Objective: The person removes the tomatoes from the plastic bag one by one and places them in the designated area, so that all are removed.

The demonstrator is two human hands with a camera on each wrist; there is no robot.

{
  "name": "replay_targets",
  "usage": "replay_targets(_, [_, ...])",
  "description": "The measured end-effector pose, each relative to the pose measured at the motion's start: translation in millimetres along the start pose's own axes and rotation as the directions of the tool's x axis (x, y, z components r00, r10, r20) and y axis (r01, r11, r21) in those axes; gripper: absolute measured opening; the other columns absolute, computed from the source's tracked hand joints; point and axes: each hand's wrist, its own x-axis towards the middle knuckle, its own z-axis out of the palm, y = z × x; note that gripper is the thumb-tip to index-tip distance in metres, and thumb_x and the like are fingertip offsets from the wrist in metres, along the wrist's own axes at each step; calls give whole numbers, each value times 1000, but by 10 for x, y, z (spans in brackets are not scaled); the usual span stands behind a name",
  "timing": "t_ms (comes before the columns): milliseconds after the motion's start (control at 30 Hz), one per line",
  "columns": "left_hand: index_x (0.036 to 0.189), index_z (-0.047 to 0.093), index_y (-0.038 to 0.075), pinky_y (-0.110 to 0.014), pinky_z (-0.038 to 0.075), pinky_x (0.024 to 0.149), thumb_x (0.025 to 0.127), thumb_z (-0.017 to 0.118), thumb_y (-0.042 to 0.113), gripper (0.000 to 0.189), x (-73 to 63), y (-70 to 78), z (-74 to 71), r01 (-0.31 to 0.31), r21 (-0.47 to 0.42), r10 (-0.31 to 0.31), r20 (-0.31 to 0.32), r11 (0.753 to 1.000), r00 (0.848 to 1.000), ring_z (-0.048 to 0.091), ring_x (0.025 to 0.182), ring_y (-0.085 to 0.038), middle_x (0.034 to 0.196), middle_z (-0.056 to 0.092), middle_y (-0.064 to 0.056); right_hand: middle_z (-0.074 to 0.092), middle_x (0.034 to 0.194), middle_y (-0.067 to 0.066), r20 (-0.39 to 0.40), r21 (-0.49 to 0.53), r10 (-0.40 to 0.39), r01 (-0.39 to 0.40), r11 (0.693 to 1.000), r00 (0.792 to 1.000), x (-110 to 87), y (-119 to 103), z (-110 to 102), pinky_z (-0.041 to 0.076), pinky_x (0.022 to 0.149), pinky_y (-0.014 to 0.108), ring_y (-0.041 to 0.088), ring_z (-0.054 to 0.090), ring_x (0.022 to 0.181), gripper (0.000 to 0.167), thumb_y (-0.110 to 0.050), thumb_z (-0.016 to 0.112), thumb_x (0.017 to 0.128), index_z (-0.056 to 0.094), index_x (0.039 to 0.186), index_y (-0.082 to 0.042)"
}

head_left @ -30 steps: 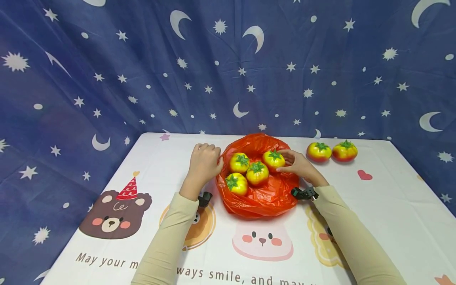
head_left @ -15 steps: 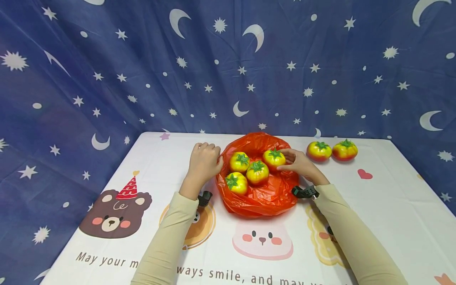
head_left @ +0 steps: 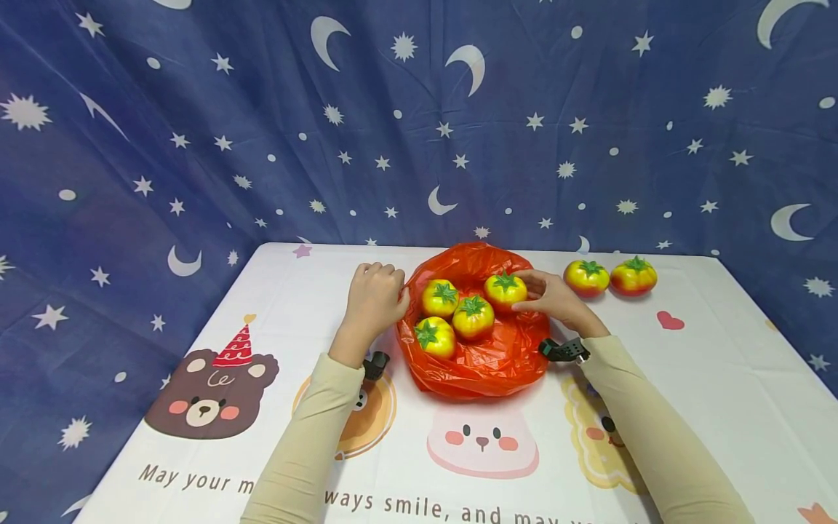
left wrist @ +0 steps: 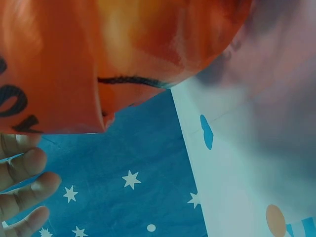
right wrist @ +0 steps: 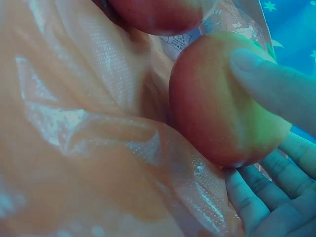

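Observation:
A red plastic bag (head_left: 497,371) stands wide open mid-table, with several yellow-and-red tomatoes with green leafy tops inside, among them one tomato (head_left: 473,318) in the middle. At the bag's left rim, my left hand (head_left: 374,295) has curled fingers and holds the edge; its thumb is hidden in the left wrist view, where the fingers (left wrist: 30,190) show beside the bag. My right hand (head_left: 553,300) reaches over the right rim and grips the rightmost tomato (right wrist: 222,103), thumb on one side and fingers on the other.
Two more tomatoes, one nearer (head_left: 585,279) and one farther right (head_left: 633,277), sit side by side at the table's back right. A white cloth (head_left: 713,378) with cartoon prints covers the table. Behind it hangs a blue star-patterned curtain (head_left: 497,160).
My right hand has shifted slightly right, and the tomato in its grip has moved a little that way. My left hand, the bag and the other tomatoes look unchanged.

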Motion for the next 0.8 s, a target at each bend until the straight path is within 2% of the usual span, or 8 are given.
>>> replay_targets(267, [64,60,7,-39,45,70,78,65,16,18,-1,-4,4,-4,2,4,-7,1000,1000,57,64,-25,60,59,-6,49,136,24,-3,-2,-12,12,1000,1000,3,-37,-37,40,101,47,38,46,128,65,-10,75,76,45,133,0])
replay_targets(800, [63,58,7,-39,45,69,78,63,15,18,3,-5,5,-5,-9,5,-10,1000,1000,57,63,-26,59,58,-7,47,138,25,4,-42,-18,18,999,1000,-29,-117,-105,37,104,51,40,44,129,64,-13,73,79,45,134,1])
